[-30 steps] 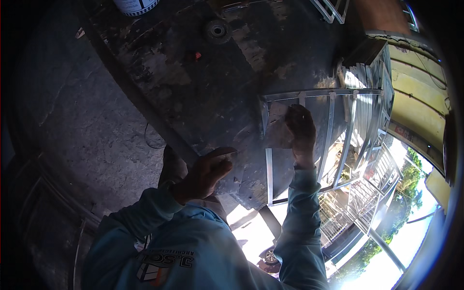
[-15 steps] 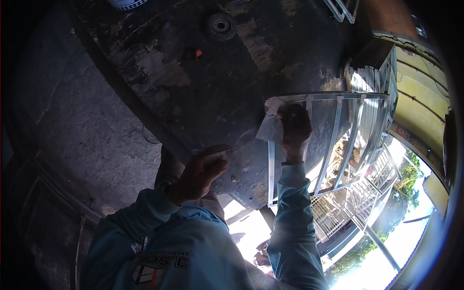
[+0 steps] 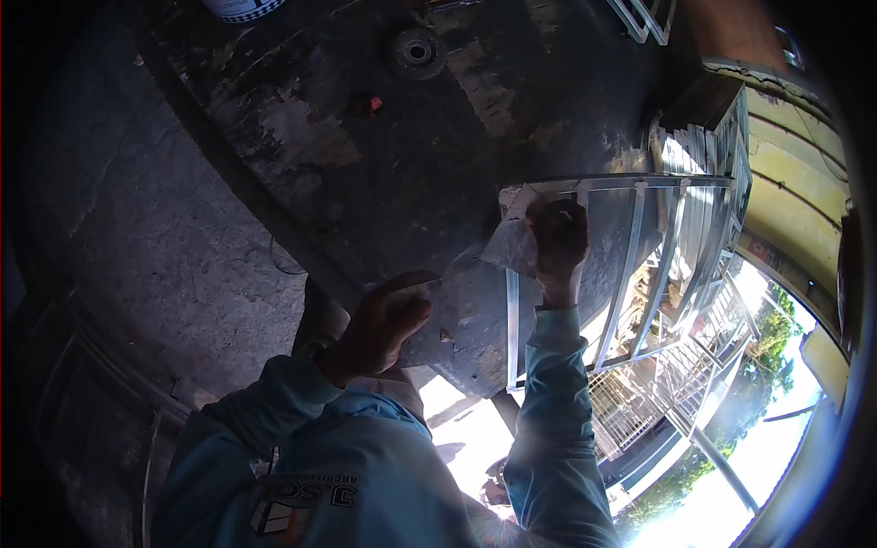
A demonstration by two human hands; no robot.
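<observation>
My right hand (image 3: pixel 559 239) is closed on a flat, pale grey piece (image 3: pixel 510 245) with straight edges, like a scraper blade or a stiff sheet. It is held at the corner of a silver metal frame (image 3: pixel 621 183), which has several parallel bars and lies over the right part of the dark table (image 3: pixel 384 192). To the left and nearer my body, my left hand (image 3: pixel 388 320) is curled above the table edge, thumb bent toward the fingers. Something pale and flat shows by its fingertips, too dim to name.
A round grey disc (image 3: pixel 417 51) and a small red piece (image 3: pixel 373 104) lie farther off on the table. A white bucket (image 3: pixel 242 7) stands at the far left. Stacked metal bars (image 3: pixel 690 151) and a sunlit railing (image 3: pixel 639 402) are to the right.
The flat piece in my right hand has shifted slightly, and the fingers have turned a little. My left hand stays almost where it was.
</observation>
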